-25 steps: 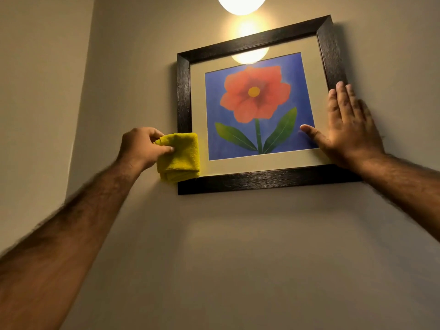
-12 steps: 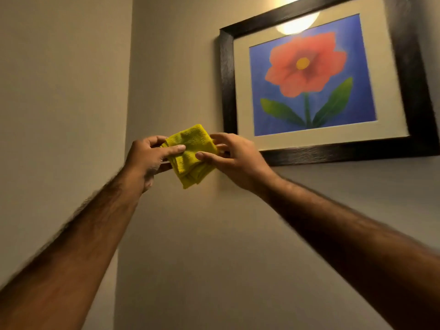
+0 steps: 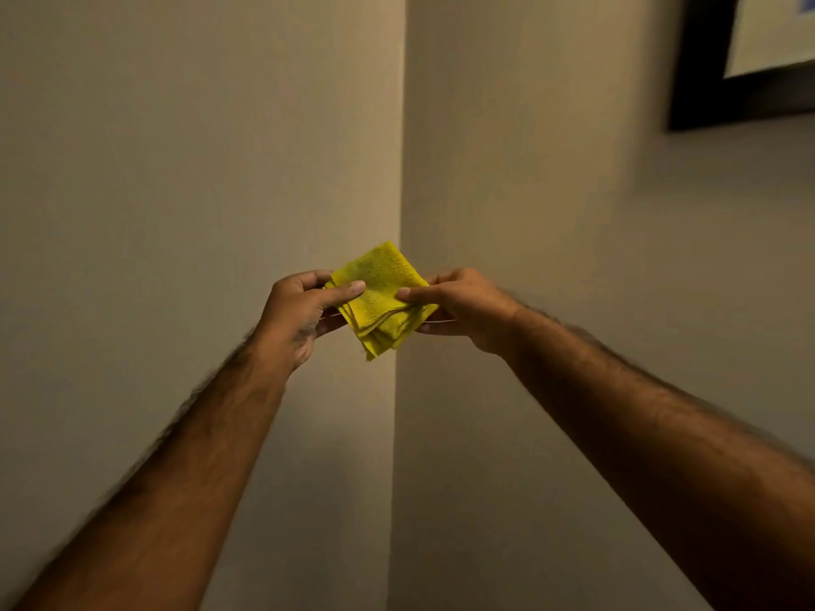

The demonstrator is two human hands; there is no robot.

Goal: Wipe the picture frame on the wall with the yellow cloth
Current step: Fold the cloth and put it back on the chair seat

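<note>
A folded yellow cloth [image 3: 381, 297] is held up in front of the wall corner, away from the picture. My left hand [image 3: 300, 317] pinches its left edge between thumb and fingers. My right hand [image 3: 463, 308] pinches its right edge the same way. Only the lower left corner of the dark picture frame [image 3: 701, 103] shows, at the top right of the view, with a strip of its pale mat. The flower picture itself is out of view.
Two plain beige walls meet in a vertical corner [image 3: 399, 434] just behind the cloth. The frame hangs on the right-hand wall, well above and to the right of both hands.
My right hand left the frame and took hold of the cloth beside my left hand. My view has swung left and down, so the frame slid to the top right edge.
</note>
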